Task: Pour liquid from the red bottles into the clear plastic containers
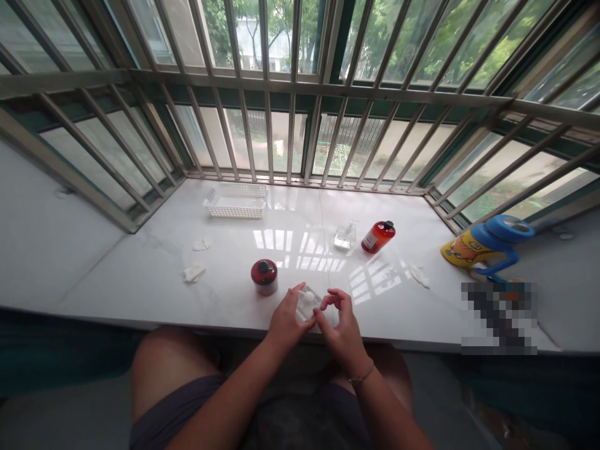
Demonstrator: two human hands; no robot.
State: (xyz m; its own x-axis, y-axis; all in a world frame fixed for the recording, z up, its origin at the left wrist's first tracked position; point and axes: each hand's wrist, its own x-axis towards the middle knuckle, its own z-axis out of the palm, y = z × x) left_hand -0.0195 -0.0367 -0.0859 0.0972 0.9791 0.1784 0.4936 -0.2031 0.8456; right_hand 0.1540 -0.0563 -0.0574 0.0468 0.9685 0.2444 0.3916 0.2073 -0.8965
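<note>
My left hand (285, 322) and my right hand (341, 328) meet at the front edge of a white marble sill (140, 275). Together they hold a small clear plastic container (307, 303) with something white inside. The left hand's fingers curl round its left side. The right hand's thumb and fingers pinch at its right edge. A dark red round jar (264, 276) stands just left of my left hand.
A red bottle (377, 237) lies on its side beside a small clear bottle (345, 236). A white basket (235, 201) sits at the back by the window bars. White pads (194, 272) lie left; a yellow and blue bottle (487, 245) lies right.
</note>
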